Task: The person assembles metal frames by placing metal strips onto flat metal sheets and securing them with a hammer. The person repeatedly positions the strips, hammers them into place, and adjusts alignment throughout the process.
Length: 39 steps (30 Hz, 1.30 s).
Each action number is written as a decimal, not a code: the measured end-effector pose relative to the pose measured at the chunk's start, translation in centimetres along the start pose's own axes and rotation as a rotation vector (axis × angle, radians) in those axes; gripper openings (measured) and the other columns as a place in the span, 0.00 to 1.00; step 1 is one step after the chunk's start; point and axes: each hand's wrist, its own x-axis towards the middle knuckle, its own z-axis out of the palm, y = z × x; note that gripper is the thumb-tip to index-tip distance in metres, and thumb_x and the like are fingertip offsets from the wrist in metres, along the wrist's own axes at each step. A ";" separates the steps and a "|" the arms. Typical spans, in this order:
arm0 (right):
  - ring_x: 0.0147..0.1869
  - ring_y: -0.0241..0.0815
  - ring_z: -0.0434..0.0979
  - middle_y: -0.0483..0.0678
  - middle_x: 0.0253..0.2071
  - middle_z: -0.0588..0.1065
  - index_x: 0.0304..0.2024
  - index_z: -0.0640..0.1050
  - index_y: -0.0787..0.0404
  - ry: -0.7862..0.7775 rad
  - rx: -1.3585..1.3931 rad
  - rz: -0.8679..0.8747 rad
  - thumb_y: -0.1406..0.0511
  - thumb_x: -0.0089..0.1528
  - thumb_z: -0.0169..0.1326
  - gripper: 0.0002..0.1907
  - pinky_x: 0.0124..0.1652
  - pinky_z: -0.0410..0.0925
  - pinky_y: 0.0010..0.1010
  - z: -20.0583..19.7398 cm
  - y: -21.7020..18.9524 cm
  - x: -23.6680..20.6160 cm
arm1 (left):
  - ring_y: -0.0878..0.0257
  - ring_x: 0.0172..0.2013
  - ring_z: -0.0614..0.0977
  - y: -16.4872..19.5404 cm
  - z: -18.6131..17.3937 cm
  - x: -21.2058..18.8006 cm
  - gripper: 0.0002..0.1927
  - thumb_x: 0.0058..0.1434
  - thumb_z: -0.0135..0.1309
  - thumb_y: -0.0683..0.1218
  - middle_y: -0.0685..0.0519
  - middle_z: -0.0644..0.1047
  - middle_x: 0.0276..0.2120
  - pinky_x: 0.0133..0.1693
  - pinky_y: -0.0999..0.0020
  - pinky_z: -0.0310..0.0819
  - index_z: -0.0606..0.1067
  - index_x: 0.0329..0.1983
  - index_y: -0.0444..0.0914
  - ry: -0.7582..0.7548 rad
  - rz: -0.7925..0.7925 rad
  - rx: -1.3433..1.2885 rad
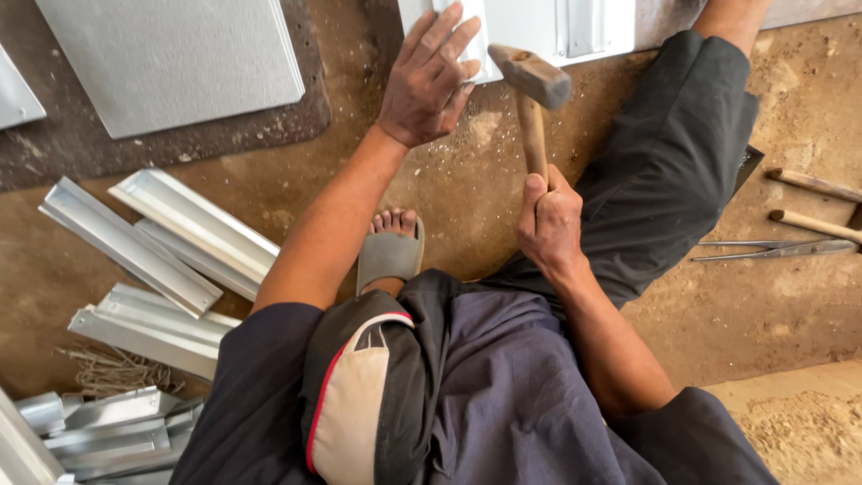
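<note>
My right hand point(550, 223) grips the wooden handle of a hammer point(532, 85), whose metal head hovers over the dirt floor just below a white sheet-metal piece point(539, 22). My left hand point(431, 76) lies flat, fingers spread, on the left corner of that sheet-metal piece, close beside the hammer head. I sit on the ground with one sandalled foot point(391, 247) tucked under me and the other leg stretched toward the sheet.
Several folded metal channels point(162, 242) lie on the floor at left, more stacked at the lower left point(108, 422). A flat grey metal sheet point(171, 58) rests on a dark mat. Metal snips point(777, 251) and wooden tool handles point(813, 202) lie at right.
</note>
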 end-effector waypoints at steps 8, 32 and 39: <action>0.27 0.55 0.68 0.57 0.28 0.66 0.31 0.69 0.70 0.041 0.017 -0.054 0.67 0.74 0.40 0.18 0.31 0.63 0.42 -0.1 -1.0 -0.8 | 0.48 0.74 0.62 -0.2 -0.2 0.1 0.15 0.63 0.63 0.39 0.47 0.70 0.69 0.74 0.45 0.53 0.74 0.51 0.40 -0.031 0.029 -0.050; 0.24 0.33 0.63 0.45 0.23 0.65 0.28 0.68 0.66 0.004 0.257 0.216 0.62 0.77 0.43 0.22 0.25 0.59 0.28 -0.5 0.9 1.1 | 0.54 0.75 0.58 -0.1 -0.4 0.4 0.16 0.66 0.65 0.42 0.53 0.66 0.72 0.76 0.49 0.52 0.73 0.54 0.44 -0.014 0.008 0.066; 0.23 0.35 0.65 0.46 0.24 0.68 0.30 0.68 0.63 0.277 0.446 -0.403 0.52 0.76 0.39 0.26 0.25 0.60 0.29 -1.7 -0.1 -1.3 | 0.52 0.76 0.57 -0.6 0.0 -0.5 0.19 0.66 0.63 0.40 0.50 0.65 0.74 0.76 0.48 0.51 0.71 0.57 0.42 -0.072 0.027 0.020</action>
